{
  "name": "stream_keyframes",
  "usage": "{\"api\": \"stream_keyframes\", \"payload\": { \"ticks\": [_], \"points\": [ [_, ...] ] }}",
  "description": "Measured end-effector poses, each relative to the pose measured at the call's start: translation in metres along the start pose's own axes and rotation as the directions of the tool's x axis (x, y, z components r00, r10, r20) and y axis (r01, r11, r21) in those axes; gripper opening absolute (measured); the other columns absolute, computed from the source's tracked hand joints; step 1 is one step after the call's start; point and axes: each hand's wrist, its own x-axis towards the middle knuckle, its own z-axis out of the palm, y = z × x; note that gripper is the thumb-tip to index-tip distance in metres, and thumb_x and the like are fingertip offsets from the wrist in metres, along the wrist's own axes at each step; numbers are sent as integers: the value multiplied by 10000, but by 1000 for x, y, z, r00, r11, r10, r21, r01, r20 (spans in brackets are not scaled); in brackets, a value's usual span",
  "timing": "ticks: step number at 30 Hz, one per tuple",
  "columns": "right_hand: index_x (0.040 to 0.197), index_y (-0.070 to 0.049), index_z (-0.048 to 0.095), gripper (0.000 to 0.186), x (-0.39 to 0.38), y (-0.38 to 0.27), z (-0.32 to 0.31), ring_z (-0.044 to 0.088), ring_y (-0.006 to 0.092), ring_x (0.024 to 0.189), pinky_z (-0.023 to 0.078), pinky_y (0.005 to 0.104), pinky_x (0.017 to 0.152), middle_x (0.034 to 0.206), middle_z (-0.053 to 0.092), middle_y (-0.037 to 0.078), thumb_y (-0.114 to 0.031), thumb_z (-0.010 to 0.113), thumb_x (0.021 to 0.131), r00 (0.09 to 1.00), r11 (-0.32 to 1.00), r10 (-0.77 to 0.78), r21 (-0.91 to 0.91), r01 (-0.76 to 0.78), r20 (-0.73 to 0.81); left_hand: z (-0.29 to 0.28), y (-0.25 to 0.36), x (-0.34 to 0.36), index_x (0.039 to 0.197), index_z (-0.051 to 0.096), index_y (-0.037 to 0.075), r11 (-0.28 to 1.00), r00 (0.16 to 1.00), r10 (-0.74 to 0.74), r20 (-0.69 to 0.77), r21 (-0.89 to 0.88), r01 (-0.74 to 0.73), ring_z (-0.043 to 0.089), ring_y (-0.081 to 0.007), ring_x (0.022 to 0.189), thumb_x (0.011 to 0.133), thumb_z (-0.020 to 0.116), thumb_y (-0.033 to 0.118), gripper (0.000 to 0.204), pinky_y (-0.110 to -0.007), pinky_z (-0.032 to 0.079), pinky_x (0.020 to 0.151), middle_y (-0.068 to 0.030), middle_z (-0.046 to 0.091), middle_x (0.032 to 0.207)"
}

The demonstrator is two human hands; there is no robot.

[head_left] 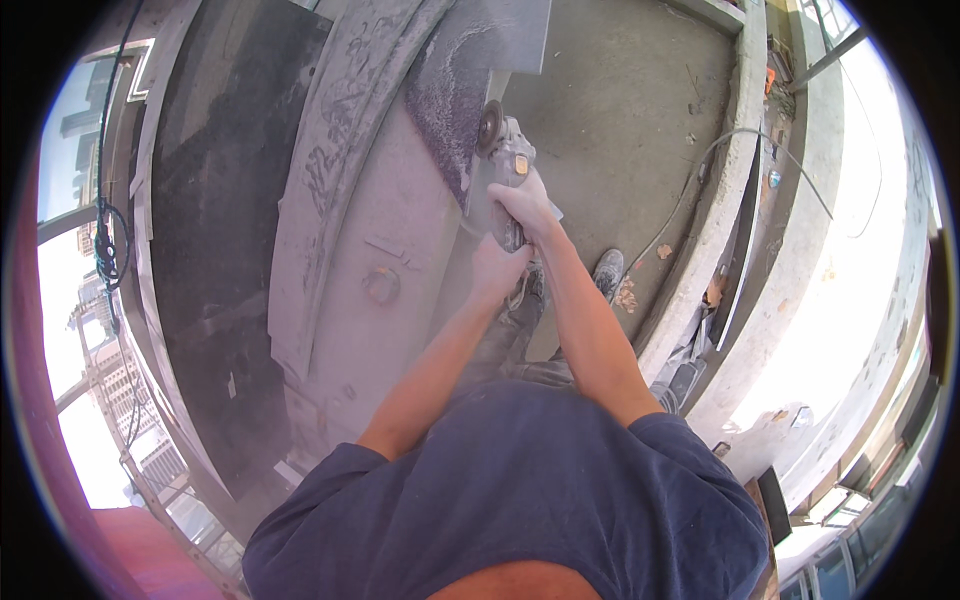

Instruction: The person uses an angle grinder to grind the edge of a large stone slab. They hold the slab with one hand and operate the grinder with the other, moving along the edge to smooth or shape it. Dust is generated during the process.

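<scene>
Both my hands are wrapped around a dusty angle grinder [513,150]. My right hand [525,204] grips its body just behind the head. Closer to me, my left hand [500,268] is closed around the rear end of the handle. The grinder's round disc [491,127] stands on edge beside a dark purplish slab [440,125] coated in pale dust; whether the two touch I cannot tell. Under the slab lies a broad dusty board [385,210], and haze hangs around my hands.
Long pale panels with dark markings [345,130] lie to the left, beside a dark sheet [215,220]. A cable [690,185] crosses the concrete floor [625,120] on the right to a low concrete curb [735,125]. My dusty shoe [608,270] stands on the floor.
</scene>
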Motion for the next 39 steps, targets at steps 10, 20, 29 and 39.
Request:
{"api": "stream_keyframes", "payload": {
  "ticks": [10,20,29,39],
  "points": [
    [1372,40,687,602,21,-4,0,786,248,1056,635,412,898,1207,784,150,-109,865,816,997,991,63,-119,-67,-40,-4,-10,41,1124,737,15,980,995,17,96,-199,3,778,-165,736,867,905,180,349,-310,483,521,-91,804,948],
    [1441,24,666,649,10,3,-2,789,279,1156,636,423,993,1277,783,158,-120,876,843,999,996,-31,-85,29,-17,-7,-1,24,1121,747,34,960,986,-69,149,-261,106,631,-129,627,819,887,90,337,-299,362,495,-59,748,870],
    [1558,-7,586,784,-6,6,-1,743,287,1281,608,422,1073,1398,733,170,-110,872,835,999,992,-25,-124,20,-37,-8,-10,8,1108,745,27,943,983,-61,172,-313,113,536,-112,572,822,877,83,320,-299,319,502,-47,721,863],
    [1556,0,578,788,-9,12,-1,744,282,1223,614,421,1030,1355,730,154,-98,863,828,999,995,42,-90,-44,-27,-8,-15,2,1053,766,40,943,981,-72,182,-306,126,559,-91,560,832,876,119,259,-290,362,497,-50,739,797]
  ]
}}
